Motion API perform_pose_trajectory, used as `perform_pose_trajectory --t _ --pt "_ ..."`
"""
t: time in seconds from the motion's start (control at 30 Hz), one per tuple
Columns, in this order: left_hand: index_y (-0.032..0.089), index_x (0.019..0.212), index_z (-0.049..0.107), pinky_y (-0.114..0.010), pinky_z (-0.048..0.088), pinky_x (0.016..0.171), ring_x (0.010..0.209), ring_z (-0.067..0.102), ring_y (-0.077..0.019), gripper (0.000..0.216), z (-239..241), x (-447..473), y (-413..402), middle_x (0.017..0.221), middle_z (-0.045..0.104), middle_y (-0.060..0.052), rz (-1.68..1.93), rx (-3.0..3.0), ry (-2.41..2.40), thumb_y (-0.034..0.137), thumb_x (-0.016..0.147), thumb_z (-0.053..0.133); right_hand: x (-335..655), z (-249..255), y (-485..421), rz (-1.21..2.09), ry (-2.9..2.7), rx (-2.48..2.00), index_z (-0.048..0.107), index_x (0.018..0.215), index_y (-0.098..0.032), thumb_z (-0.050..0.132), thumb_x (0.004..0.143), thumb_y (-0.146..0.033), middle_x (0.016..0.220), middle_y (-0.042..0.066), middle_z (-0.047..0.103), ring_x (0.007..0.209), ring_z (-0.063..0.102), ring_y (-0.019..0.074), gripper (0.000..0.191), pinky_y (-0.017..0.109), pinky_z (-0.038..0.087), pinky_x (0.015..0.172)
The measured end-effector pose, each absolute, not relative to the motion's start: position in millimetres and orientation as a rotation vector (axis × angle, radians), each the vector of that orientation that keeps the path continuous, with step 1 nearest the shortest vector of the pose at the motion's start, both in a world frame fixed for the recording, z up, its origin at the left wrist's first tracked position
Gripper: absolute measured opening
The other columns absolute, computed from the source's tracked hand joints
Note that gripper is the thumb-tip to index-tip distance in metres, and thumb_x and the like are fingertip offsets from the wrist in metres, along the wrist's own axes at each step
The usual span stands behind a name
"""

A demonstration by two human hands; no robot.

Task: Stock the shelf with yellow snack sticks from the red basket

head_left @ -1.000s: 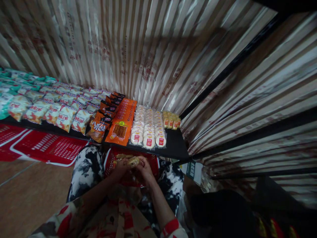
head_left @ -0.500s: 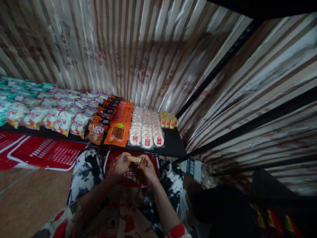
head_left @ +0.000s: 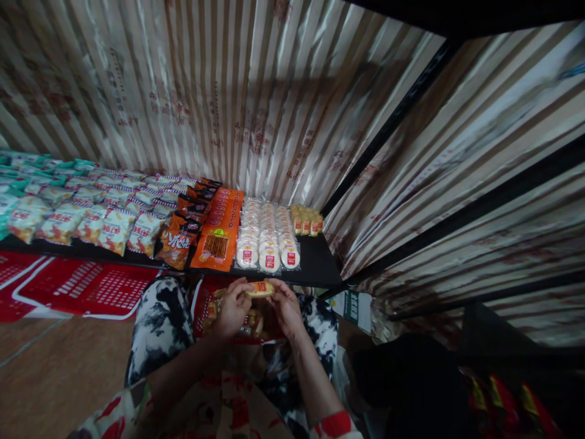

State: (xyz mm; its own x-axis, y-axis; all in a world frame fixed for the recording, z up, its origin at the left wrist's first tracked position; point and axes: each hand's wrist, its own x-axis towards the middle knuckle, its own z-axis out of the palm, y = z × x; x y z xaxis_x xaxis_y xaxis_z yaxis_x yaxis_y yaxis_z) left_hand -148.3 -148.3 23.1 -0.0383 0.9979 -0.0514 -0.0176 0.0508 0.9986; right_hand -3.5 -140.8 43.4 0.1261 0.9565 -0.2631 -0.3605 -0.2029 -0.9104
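Between my two hands is a small yellow packaged snack (head_left: 259, 289) with a red and yellow label facing up. My left hand (head_left: 232, 308) pinches its left end. The fingers of my right hand (head_left: 284, 308) are closed on its right end. Below both hands, a red basket (head_left: 197, 311) sits between my knees, with several similar yellow packs (head_left: 251, 323) inside, partly hidden by the hands. On the shelf just ahead, small yellow packs (head_left: 306, 222) stand grouped at the right end, beside rows of round white packaged cakes (head_left: 269, 241).
The black shelf (head_left: 320, 259) also bears orange bags (head_left: 218, 235), brown snack bags (head_left: 176, 241) and many white-blue bags (head_left: 114, 225). Red baskets (head_left: 86, 286) lie under it on the left. A black metal post (head_left: 393, 125) and striped sheeting (head_left: 192, 91) close off the back and right.
The snack has turned from its edge so that its labelled face shows. My hands have shifted slightly right, and more packs in the basket are visible.
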Motion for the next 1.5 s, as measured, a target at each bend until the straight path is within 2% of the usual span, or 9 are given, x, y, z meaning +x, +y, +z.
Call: perform_pose_trajectory --t 0.17,0.23,0.33,0.47,0.57,0.77,0.93,1.17,1.5 --pt "0.018 0.086 0.064 -0.033 0.05 0.092 0.11 0.057 -0.021 0.019 29.6 -138.9 -153.3 0.127 0.048 -0.009 1.261 1.18 1.18 0.013 0.073 0.052 2.7 53.4 -137.4 1.449 -0.711 -1.105 0.071 0.088 -0.022 0.055 0.054 -0.013 0.084 0.001 0.071 0.078 0.06 0.0164 0.039 0.024 0.046 0.065" --pt "0.018 0.086 0.062 -0.034 0.051 0.092 0.108 0.059 -0.0206 0.016 28.1 -134.7 -153.7 0.127 0.046 -0.01 1.291 1.155 1.128 0.015 0.073 0.053 6.5 55.7 -136.4 1.461 -0.714 -1.072 0.072 0.09 -0.021 0.057 0.055 -0.013 0.09 0.002 0.071 0.08 0.061 0.0173 0.039 0.025 0.047 0.068" --pt "0.017 0.085 0.062 -0.036 0.051 0.093 0.106 0.059 -0.02 0.013 27.1 -130.7 -152.1 0.127 0.045 -0.009 1.334 1.15 1.074 0.022 0.074 0.056 12.7 55.5 -134.6 1.449 -0.734 -1.051 0.072 0.091 -0.02 0.064 0.065 -0.024 0.104 0.004 0.069 0.089 0.061 0.0188 0.027 0.026 0.048 0.072" --pt "0.018 0.086 0.064 -0.037 0.049 0.095 0.111 0.056 -0.0202 0.015 31.6 -130.8 -144.4 0.124 0.047 -0.009 1.351 1.196 1.094 0.025 0.076 0.056 19.8 46.7 -129.2 1.44 -0.801 -1.068 0.068 0.09 -0.023 0.071 0.071 -0.039 0.099 0.002 0.069 0.085 0.062 0.0165 0.025 0.027 0.048 0.074" --pt "0.018 0.086 0.065 -0.036 0.049 0.094 0.11 0.057 -0.0198 0.016 37.6 -131.6 -135.2 0.121 0.05 -0.01 1.343 1.251 1.14 0.023 0.077 0.053 23.9 39.8 -125.1 1.39 -0.881 -1.091 0.064 0.09 -0.024 0.075 0.067 -0.039 0.092 0.0 0.068 0.084 0.062 0.0156 0.03 0.027 0.048 0.076" --pt "0.019 0.087 0.065 -0.036 0.048 0.093 0.105 0.058 -0.0185 0.022 44.7 -126.0 -116.3 0.112 0.059 -0.008 1.311 1.421 1.205 0.014 0.075 0.047 28.3 39.6 -125.8 1.332 -1.059 -1.172 0.059 0.105 -0.025 0.073 0.068 -0.039 0.099 0.001 0.065 0.092 0.062 0.0163 0.041 0.031 0.049 0.085" --pt "0.019 0.087 0.066 -0.038 0.045 0.096 0.104 0.058 -0.0189 0.025 43.0 -112.4 -104.1 0.105 0.063 -0.007 1.302 1.549 1.221 0.011 0.073 0.046 35.6 47.6 -128.2 0.994 -1.429 -1.347 0.062 0.105 -0.022 0.066 0.073 -0.037 0.105 0.005 0.062 0.1 0.059 0.0194 0.035 0.033 0.047 0.09" --pt "0.019 0.086 0.067 -0.039 0.044 0.098 0.104 0.058 -0.0185 0.033 56.1 -84.3 -92.9 0.105 0.062 -0.007 1.199 1.656 1.219 0.001 0.07 0.044 56.0 58.7 -124.7 0.597 -1.69 -1.595 0.063 0.104 -0.021 0.062 0.077 -0.026 0.1 0.005 0.066 0.095 0.058 0.0212 0.028 0.035 0.045 0.087" --pt "0.018 0.098 0.065 -0.041 0.038 0.106 0.119 0.048 -0.0205 0.04 78.0 -39.3 -86.1 0.12 0.052 -0.01 1.112 1.793 1.225 -0.002 0.072 0.042 89.4 50.5 -111.3 0.456 -1.641 -1.646 0.062 0.11 -0.017 0.058 0.081 -0.032 0.099 0.008 0.067 0.09 0.059 0.0216 0.033 0.034 0.049 0.082"
